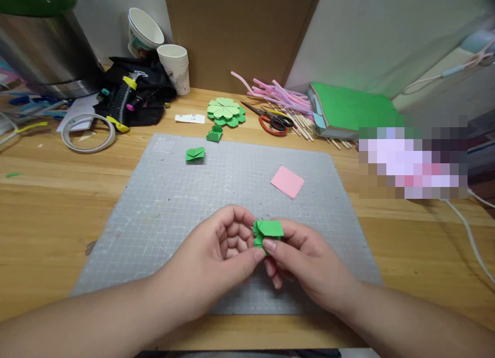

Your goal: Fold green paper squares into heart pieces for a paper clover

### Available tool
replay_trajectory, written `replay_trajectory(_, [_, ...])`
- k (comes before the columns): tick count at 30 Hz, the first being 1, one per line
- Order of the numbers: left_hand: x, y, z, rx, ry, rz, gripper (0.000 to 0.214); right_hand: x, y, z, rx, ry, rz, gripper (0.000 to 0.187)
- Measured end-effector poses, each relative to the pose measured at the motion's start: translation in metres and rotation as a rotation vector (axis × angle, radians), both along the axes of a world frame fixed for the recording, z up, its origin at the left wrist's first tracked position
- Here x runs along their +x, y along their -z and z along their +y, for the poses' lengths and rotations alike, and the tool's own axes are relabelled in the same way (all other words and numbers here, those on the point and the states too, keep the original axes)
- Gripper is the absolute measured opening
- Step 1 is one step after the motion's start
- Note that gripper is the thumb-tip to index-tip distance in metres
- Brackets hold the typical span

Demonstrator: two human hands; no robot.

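Note:
A small folded green paper piece [274, 228] is held between my two hands above the grey cutting mat [154, 193]. My right hand [305, 255] pinches it, thumb on the near face and fingers behind. My left hand [232, 244] touches its left edge with thumb tip and forefinger, the other fingers curled. Two more folded green paper pieces lie farther off: one folded piece [195, 154] on the mat, another folded piece [214, 133] at the mat's back edge. A pink paper square stack [287, 182] rests on the mat behind my right hand.
Along the back stand paper cups [174, 69], green paper clover shapes [225, 111], scissors [275, 122], pink straw-like sticks [278, 96] and a green book [356, 108]. A tape roll [66, 136] and a black-and-yellow tool [122, 103] lie left. A white cable [469, 234] runs along the right.

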State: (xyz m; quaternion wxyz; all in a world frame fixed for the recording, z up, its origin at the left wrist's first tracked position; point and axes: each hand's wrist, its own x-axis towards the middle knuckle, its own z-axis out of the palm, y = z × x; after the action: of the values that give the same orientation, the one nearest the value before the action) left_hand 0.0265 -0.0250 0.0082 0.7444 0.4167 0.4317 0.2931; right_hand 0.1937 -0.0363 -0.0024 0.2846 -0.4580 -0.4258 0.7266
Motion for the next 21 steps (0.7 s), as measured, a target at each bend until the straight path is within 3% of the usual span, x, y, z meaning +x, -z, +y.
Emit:
replay_trajectory(6, [-0.0020,0.0054,0.0022,-0.008,0.156,0.044,0.014,-0.0006,0.0024,-0.0011,-0.001,0.028,0.032,0.026])
replay_trajectory(15, [-0.0068,0.0025,0.0048,-0.038,0.222,0.054,0.013,0.0078,0.0042,-0.0027,0.006,-0.014,0.172,0.040])
replay_trajectory(21, [-0.0036,0.0030,0.0018,0.064,0.191,0.108,0.012,0.0021,0.0011,0.0015,-0.097,-0.036,0.027,0.031])
